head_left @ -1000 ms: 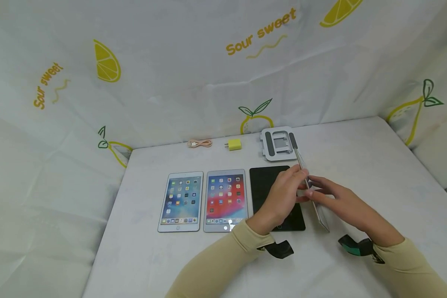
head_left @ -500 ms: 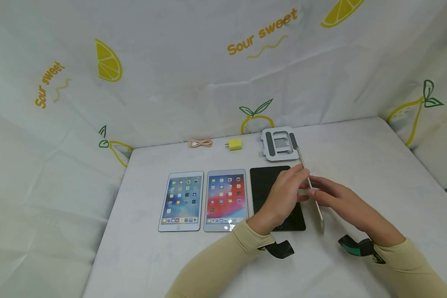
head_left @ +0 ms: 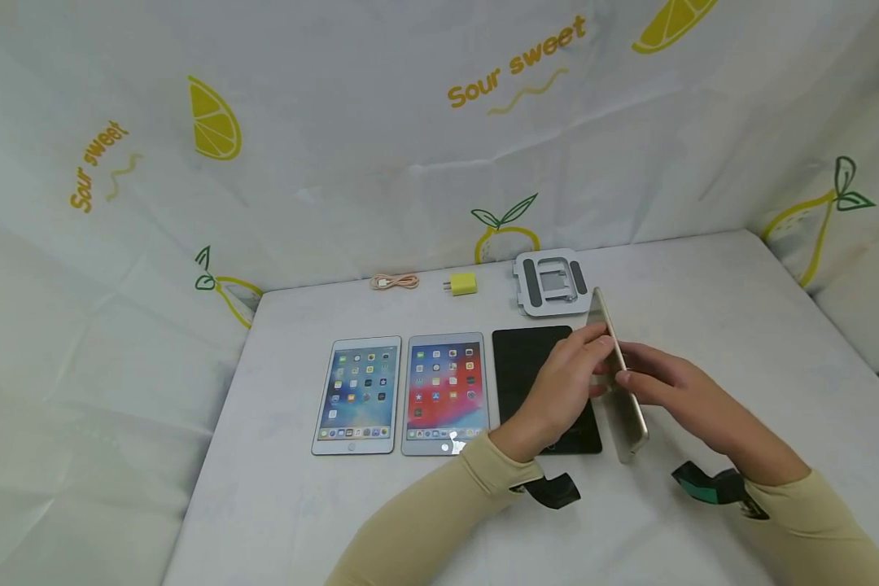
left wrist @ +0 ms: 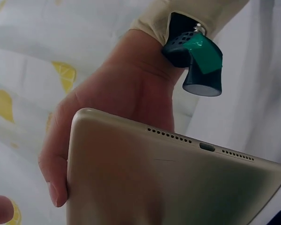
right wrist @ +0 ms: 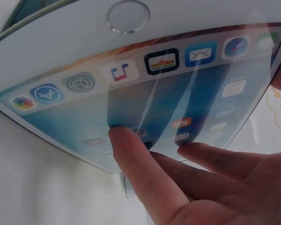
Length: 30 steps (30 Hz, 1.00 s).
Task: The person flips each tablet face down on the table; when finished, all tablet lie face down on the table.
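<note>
A gold-backed tablet stands on edge between my hands, its gold back turned left and its lit screen turned right. My left hand holds it at the upper edge from the back side. From the other side my right hand holds it, the thumb along the edge. In the right wrist view, fingertips touch the screen, which shows app icons. The left wrist view gives the bare gold back with speaker holes and a port, and my right hand behind it. A black tablet lies partly under my left hand.
Two white tablets with lit screens, one blue and one red and blue, lie to the left. Behind are a coiled cable, a yellow charger plug and a silver folding stand. A lemon-print cloth hangs at the back.
The held tablet has turned between my hands, from nearly edge-on to showing more of its gold back. It and my right hand have shifted slightly right. The items lying on the table stay put.
</note>
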{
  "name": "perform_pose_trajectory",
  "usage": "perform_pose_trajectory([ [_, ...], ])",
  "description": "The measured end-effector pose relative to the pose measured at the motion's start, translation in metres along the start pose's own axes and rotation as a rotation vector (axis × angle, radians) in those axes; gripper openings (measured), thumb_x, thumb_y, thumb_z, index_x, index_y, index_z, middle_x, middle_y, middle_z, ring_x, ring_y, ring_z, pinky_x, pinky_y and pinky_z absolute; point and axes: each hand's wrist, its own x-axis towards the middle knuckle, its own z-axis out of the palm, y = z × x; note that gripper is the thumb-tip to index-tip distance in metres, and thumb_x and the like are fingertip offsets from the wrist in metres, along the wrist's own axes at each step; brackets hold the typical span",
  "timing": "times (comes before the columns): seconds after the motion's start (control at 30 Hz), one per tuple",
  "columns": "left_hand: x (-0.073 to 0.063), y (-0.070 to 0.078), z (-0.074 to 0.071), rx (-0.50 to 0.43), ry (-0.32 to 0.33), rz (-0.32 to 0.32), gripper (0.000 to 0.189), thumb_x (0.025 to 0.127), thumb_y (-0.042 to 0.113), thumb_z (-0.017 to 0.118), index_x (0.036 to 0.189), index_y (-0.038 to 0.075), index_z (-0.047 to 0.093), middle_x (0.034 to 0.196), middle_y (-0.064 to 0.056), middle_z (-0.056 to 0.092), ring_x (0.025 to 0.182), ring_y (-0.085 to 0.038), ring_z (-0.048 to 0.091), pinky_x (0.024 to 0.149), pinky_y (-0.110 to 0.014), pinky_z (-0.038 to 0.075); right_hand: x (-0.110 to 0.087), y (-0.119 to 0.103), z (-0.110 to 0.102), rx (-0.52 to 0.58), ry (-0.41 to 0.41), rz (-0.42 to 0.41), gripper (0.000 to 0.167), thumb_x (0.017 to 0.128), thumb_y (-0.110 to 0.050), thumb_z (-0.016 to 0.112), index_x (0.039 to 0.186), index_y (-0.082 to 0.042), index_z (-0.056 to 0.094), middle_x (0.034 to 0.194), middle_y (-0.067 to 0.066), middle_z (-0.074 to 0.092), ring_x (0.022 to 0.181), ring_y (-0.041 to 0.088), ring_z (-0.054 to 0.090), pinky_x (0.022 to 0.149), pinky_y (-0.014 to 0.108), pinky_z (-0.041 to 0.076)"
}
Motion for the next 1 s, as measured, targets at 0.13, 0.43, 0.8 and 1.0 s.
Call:
perform_pose_trajectory([
  [0.13, 0.003, -0.005, 0.003, -0.017, -0.013, -0.048, 0.050, 0.112, 0.045, 0.047, 0.157, 0.024, 0.056, 0.144, 0.011, 0.057, 0.117, -0.012, 0.063, 0.101, -0.038, 0.062, -0.002, 0.002, -0.005, -0.006, 0.022, -0.008, 0.063, 0.114, -0.027, 0.049, 0.165, 0.006, 0.033, 0.166, 0.033, 0.042, 0.135, 0.026, 0.064, 0.089, 0.014, 0.056],
  [0.43, 0.007, -0.016, 0.008, 0.054, -0.029, -0.128, 0.049, 0.113, 0.049, 0.046, 0.156, 0.030, 0.058, 0.156, 0.017, 0.057, 0.138, -0.008, 0.058, 0.114, -0.036, 0.054, -0.014, 0.004, -0.019, -0.035, 0.091, -0.064, 0.058, 0.112, -0.021, 0.058, 0.165, -0.004, 0.040, 0.165, 0.026, 0.047, 0.123, -0.026, 0.046, 0.091, 0.003, 0.047],
  [0.8, 0.011, -0.027, 0.012, 0.224, -0.062, -0.135, 0.056, 0.113, 0.053, 0.040, 0.159, 0.025, 0.057, 0.162, 0.016, 0.055, 0.149, 0.001, 0.048, 0.125, -0.023, 0.040, -0.030, 0.022, -0.039, -0.133, 0.177, -0.103, 0.056, 0.108, -0.014, 0.066, 0.161, -0.008, 0.050, 0.139, -0.035, 0.055, 0.114, -0.019, 0.060, 0.083, 0.006, 0.050],
  [1.0, 0.010, -0.029, 0.014, 0.222, -0.054, -0.156, 0.057, 0.114, 0.049, 0.041, 0.159, 0.018, 0.056, 0.163, 0.010, 0.055, 0.152, -0.003, 0.046, 0.127, -0.024, 0.039, -0.037, 0.033, -0.050, -0.197, 0.194, -0.020, 0.056, 0.107, -0.019, 0.070, 0.159, -0.006, 0.052, 0.128, -0.043, 0.055, 0.105, -0.018, 0.062, 0.077, 0.009, 0.048],
])
